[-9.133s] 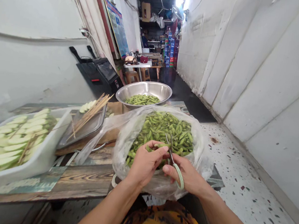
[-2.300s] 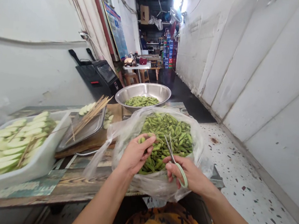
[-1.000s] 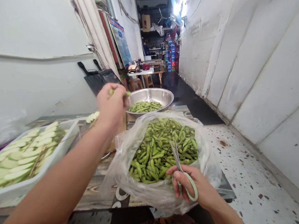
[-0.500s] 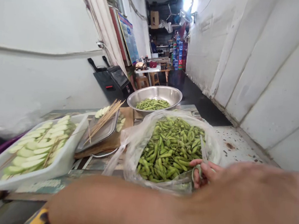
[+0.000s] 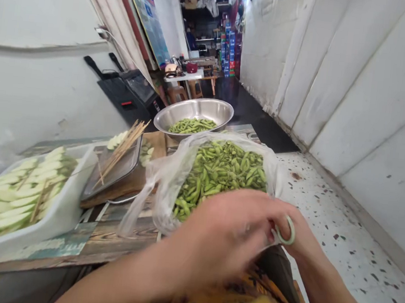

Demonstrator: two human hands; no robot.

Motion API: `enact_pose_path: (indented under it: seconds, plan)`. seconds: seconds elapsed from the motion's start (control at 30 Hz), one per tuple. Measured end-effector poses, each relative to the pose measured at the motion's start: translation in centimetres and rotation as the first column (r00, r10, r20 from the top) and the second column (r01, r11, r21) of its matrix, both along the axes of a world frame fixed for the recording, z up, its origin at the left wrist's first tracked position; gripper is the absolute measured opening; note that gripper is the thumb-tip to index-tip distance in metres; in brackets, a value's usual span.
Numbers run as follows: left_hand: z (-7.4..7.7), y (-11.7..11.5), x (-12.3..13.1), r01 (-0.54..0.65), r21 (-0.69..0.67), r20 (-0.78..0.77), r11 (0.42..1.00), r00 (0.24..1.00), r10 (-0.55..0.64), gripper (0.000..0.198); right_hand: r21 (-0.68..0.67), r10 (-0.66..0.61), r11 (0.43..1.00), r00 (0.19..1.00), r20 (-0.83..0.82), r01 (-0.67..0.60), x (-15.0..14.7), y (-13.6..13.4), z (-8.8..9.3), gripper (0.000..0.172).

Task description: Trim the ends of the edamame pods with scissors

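The right hand [image 5: 297,234] grips the pale green scissors [image 5: 285,233], one handle loop showing just below the plastic bag of edamame pods [image 5: 222,173]. The blurred left hand [image 5: 230,231] crosses in front of that bag; whether it holds anything cannot be told.

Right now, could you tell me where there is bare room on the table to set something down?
Bare wood shows only between the white tray and the plastic bag. Behind, the metal tray and steel bowl crowd it.
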State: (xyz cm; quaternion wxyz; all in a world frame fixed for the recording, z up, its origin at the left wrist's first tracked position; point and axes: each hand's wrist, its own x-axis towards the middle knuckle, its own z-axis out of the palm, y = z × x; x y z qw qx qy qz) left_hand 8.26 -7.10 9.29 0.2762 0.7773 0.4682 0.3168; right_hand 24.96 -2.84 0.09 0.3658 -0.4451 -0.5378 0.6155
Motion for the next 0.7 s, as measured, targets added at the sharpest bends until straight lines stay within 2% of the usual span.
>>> enact_pose_path:
  seconds: [0.03, 0.1, 0.2, 0.27, 0.33, 0.47, 0.57, 0.63, 0.7]
  plan:
    - [-1.0, 1.4, -1.2, -0.028, 0.073, -0.051, 0.997, 0.998, 0.032, 0.021, 0.002, -0.012, 1.000, 1.000, -0.024, 0.012, 0.0, -0.1, -0.1, 0.048]
    - [-3.9, 4.2, -2.9, -0.127, 0.149, -0.185, 0.981, 0.971, 0.154, 0.017, -0.001, -0.029, 1.000, 0.996, -0.080, 0.029, 0.0, -0.3, -0.3, 0.046]
    - [-7.8, 6.4, -3.4, -0.068, 0.168, -0.328, 0.984, 0.937, 0.121, 0.017, -0.001, -0.030, 1.000, 0.992, -0.124, 0.030, -0.2, -0.4, -0.7, 0.043]
    - [-9.0, 6.6, -2.7, -0.034, 0.188, -0.380, 0.982, 0.919, 0.105, 0.016, 0.001, -0.028, 1.000, 0.993, -0.117, 0.028, -0.2, -0.4, -0.9, 0.042]
    - [-9.1, 6.2, -1.8, -0.028, 0.227, -0.441, 0.973, 0.888, 0.128, 0.013, 0.009, -0.025, 1.000, 0.995, -0.097, 0.026, -0.1, -0.3, -1.1, 0.041]
    - [-8.4, 5.3, 0.0, -0.017, 0.245, -0.600, 0.969, 0.783, 0.165, 0.011, 0.024, -0.015, 1.000, 0.998, -0.063, 0.016, 0.1, -0.1, -1.5, 0.039]
    - [-8.2, 5.2, 0.5, -0.035, 0.267, -0.640, 0.963, 0.741, 0.205, 0.013, 0.016, -0.008, 1.000, 0.999, -0.040, 0.008, 0.1, -0.2, -1.5, 0.040]
    - [-8.1, 5.3, 0.0, -0.055, 0.291, -0.605, 0.955, 0.763, 0.229, 0.015, 0.017, 0.003, 1.000, 1.000, -0.013, -0.002, 0.1, -0.2, -1.4, 0.041]
    - [-8.1, 5.4, -1.1, -0.121, 0.293, -0.473, 0.948, 0.843, 0.254, 0.015, 0.020, 0.046, 0.999, 0.999, 0.028, -0.047, 0.1, -0.3, -1.2, 0.042]
